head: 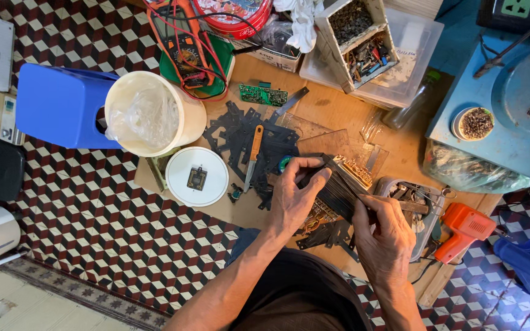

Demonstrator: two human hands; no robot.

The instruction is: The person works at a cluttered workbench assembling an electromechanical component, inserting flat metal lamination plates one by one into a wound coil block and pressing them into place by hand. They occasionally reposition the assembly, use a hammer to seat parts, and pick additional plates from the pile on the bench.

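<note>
Closest to the camera, low in the middle of the frame, both forearms come up from a dark lap. The right hand is curled into a fist just right of centre, fingers closed round a thin dark tool that pokes up-left into the work. The left hand sits a bit higher and to the left, fingers clamped over the top of a dark stack of thin metal plates, thumb underneath. So the stack is held in mid-air at the centre of the frame, between both hands, just above the table.

Right of the hands, an orange power tool is lying near the table's edge, next to a small tray of metal bits.

A little further up and left, a white round lid with a small chip on it can be seen, and beside it an orange-handled knife resting on a heap of loose black metal pieces.

Further still, a small green circuit board is laid flat, a cream bucket lined with plastic is parked at centre-left, touching a blue plastic stool.

At the top edge, an orange multimeter with red leads is propped on something green, and a white divided box full of small parts is at the upper right. The floor is checkered tile.
</note>
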